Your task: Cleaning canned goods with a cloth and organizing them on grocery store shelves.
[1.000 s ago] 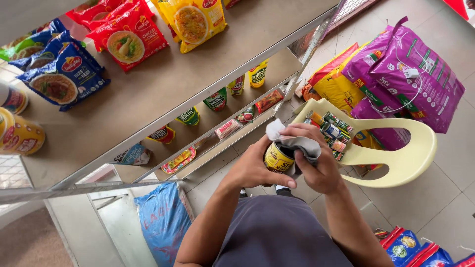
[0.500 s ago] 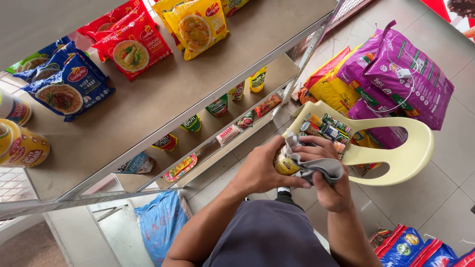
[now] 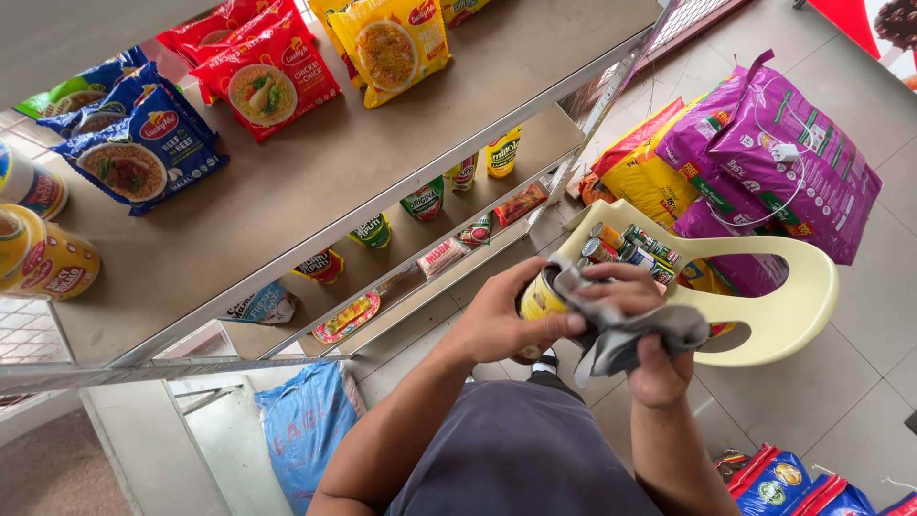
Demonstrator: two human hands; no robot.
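Note:
My left hand (image 3: 501, 320) grips a yellow tin can (image 3: 538, 298) in front of my chest. Pressed against the can's top is a grey cloth (image 3: 626, 330), bunched in my right hand (image 3: 650, 330). Just beyond my hands stands a pale yellow plastic chair (image 3: 778, 315) with several small cans (image 3: 626, 247) on its seat. Large purple and yellow sacks (image 3: 764, 153) lean behind the chair.
A grey metal shelf (image 3: 315, 182) at the left holds red, yellow and blue noodle packets (image 3: 258, 81) on top. Yellow tins (image 3: 38, 258) stand at its left end, small sachets (image 3: 420, 205) on lower tiers. A blue sack (image 3: 306, 430) lies on the floor; blue packets (image 3: 783, 483) sit bottom right.
The cloth has slid from the can's top toward the right side, and my right hand has dropped lower. The view has shifted a little to the right.

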